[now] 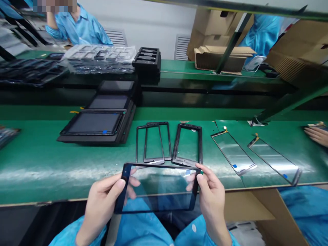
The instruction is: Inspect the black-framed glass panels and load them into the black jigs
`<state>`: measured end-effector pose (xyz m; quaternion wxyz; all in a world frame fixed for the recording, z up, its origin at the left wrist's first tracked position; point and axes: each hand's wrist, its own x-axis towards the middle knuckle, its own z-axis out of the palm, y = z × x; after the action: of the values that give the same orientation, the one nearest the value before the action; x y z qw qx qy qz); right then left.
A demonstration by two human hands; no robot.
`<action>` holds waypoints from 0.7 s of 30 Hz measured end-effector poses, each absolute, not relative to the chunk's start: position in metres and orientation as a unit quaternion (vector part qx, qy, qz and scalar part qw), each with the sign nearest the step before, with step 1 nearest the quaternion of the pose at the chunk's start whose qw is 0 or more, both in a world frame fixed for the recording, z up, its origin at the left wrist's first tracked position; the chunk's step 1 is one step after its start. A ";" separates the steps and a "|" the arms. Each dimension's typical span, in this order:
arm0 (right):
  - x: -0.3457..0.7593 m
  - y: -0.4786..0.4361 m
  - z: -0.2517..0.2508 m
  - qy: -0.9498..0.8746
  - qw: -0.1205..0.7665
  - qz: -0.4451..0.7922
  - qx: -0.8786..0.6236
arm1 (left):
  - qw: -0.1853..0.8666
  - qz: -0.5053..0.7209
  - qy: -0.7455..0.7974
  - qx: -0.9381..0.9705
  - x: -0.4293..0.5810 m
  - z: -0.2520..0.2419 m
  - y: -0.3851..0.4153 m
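I hold a clear glass panel with a black border [157,188] flat in front of me, over my lap at the near edge of the green bench [38,164]. My left hand [107,196] grips its left end, thumb on top and fingers underneath. My right hand [211,191] grips its right end the same way. A small blue tab sits near the panel's top right corner. Just beyond it on the bench lie two overlapping thin black frames [153,141] and one thicker black frame [188,145].
Two more glass panels [234,153] [275,160] lie to the right. Black trays with screens [98,124] are stacked at the left. Another person's hand [317,135] rests at the right edge. Cardboard boxes [220,56] and tray stacks [148,59] stand on the far bench, people in blue behind.
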<state>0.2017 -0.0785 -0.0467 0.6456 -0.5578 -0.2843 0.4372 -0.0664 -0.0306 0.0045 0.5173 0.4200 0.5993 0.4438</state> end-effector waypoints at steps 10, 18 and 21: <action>0.208 -0.077 -0.059 -0.282 0.625 0.438 -0.581 | 0.520 0.430 0.548 0.494 -0.072 0.004 -0.032; 0.187 -0.078 -0.046 -0.312 0.568 0.444 -0.618 | 0.311 0.415 0.545 0.659 -0.067 0.007 -0.016; 0.171 -0.081 -0.044 -0.335 0.551 0.448 -0.619 | 0.278 0.274 0.433 0.813 -0.064 0.009 -0.007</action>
<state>0.1709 -0.0810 -0.0436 0.5512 -0.6194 -0.3347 0.4479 -0.0636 -0.0069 0.0090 0.2781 0.8127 0.4327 0.2739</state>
